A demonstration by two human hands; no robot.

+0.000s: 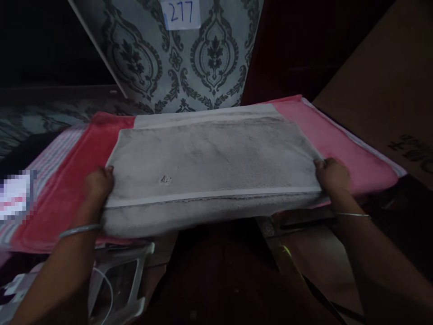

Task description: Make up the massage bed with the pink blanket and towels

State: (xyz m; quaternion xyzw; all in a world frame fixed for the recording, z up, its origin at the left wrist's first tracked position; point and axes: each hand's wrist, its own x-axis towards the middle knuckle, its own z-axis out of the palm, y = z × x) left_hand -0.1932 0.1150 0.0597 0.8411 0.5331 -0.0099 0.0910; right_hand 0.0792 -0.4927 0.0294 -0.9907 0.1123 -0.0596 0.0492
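Note:
A grey towel [216,158] with a paler band along its front edge is spread flat, with a small ragged hole or worn patch at its front left. My left hand [99,183] is closed on its left edge, and my right hand [333,177] pinches its right edge. Between the two hands the towel looks stretched; its front part hangs down over the near side. Beneath it lies a red and pink cloth [355,153] with striped borders, showing on both sides. A white strip of fabric shows behind the grey towel.
Patterned wallpaper [142,58] with a paper sign [182,13] reading 277 rises behind. A cardboard box [382,85] leans at the right. Below on the left stands a pale plastic frame [135,275] with a white cable. A dark screen-like panel [43,40] is at the upper left.

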